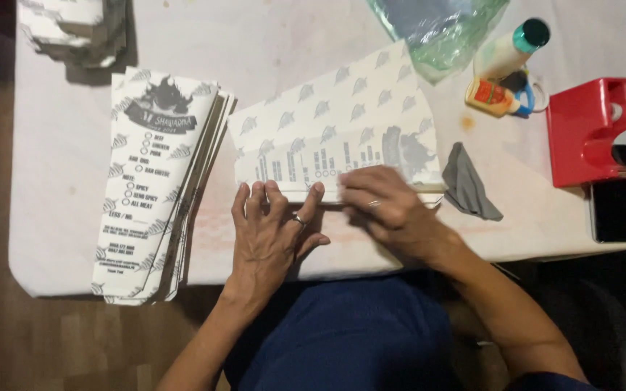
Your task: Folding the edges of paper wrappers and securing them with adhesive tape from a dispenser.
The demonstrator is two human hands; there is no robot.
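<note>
A white printed paper sheet with a grey leaf pattern lies on the table in front of me, its near edge folded over. My left hand lies flat with fingers spread, pressing the folded edge at its left part. My right hand presses the same fold further right, fingers curled down on the paper and blurred by motion. Each hand wears a ring.
A stack of flat printed paper sleeves lies at my left, overhanging the table edge. Another stack sits far left. A grey cloth, red tape dispenser, dark phone, glue bottles and plastic bag sit right.
</note>
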